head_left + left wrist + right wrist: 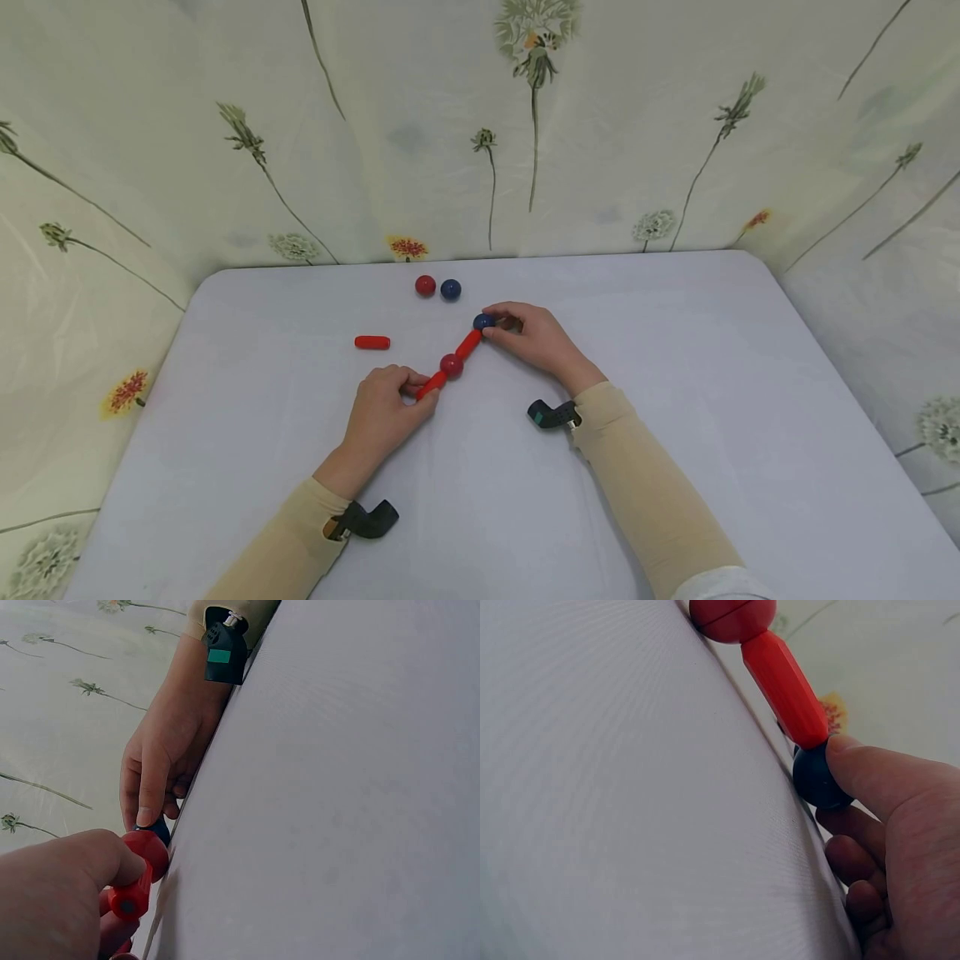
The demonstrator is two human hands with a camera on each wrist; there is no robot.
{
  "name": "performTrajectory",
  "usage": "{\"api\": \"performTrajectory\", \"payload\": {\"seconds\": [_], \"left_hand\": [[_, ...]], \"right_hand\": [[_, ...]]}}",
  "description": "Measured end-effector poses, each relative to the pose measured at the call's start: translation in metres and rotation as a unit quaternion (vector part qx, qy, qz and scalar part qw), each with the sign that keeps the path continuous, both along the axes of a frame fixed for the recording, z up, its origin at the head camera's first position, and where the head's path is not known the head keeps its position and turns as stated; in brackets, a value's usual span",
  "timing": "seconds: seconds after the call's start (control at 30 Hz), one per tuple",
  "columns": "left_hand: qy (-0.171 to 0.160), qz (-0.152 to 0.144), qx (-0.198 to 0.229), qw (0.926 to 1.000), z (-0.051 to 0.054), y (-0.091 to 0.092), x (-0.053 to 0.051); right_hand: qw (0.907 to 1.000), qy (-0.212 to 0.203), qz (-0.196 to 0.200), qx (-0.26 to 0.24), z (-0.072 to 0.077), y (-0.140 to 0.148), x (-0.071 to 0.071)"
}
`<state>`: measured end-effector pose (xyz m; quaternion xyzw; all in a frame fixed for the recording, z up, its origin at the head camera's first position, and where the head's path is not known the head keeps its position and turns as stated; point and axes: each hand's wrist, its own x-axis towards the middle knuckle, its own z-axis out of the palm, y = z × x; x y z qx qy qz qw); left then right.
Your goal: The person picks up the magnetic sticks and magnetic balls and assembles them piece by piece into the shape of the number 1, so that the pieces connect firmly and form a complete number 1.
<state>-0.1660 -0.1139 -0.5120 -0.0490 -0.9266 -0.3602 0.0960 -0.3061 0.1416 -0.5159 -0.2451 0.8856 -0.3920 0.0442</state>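
A chain of toy pieces runs diagonally between the two hands: a red rod, a red ball (452, 366), another red rod (468, 343) and a dark blue ball (816, 778). The left hand (387, 408) pinches the near red rod (431, 386) between thumb and fingers; that rod's end shows a grey disc in the left wrist view. At the far end, the right hand (542, 340) holds the blue ball between thumb and forefinger. In the right wrist view, the faceted rod touches both balls. The right hand's other fingers curl below the blue ball.
A loose red rod (372, 342) lies left of the chain. Toward the back edge sit a red ball (425, 286) and a dark blue ball (451, 289), side by side. The white table (675, 333) meets a flower-printed cloth backdrop (420, 167). Each wrist carries a black camera mount.
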Motion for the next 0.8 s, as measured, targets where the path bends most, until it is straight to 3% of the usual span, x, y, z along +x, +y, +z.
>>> {"api": "performTrajectory", "payload": {"seconds": [0.8], "left_hand": [[-0.003, 0.002, -0.01, 0.9999, 0.0003, -0.0004, -0.0003]], "right_hand": [[1.0, 0.0, 0.005, -0.002, 0.0005, 0.0002, -0.0005]]}}
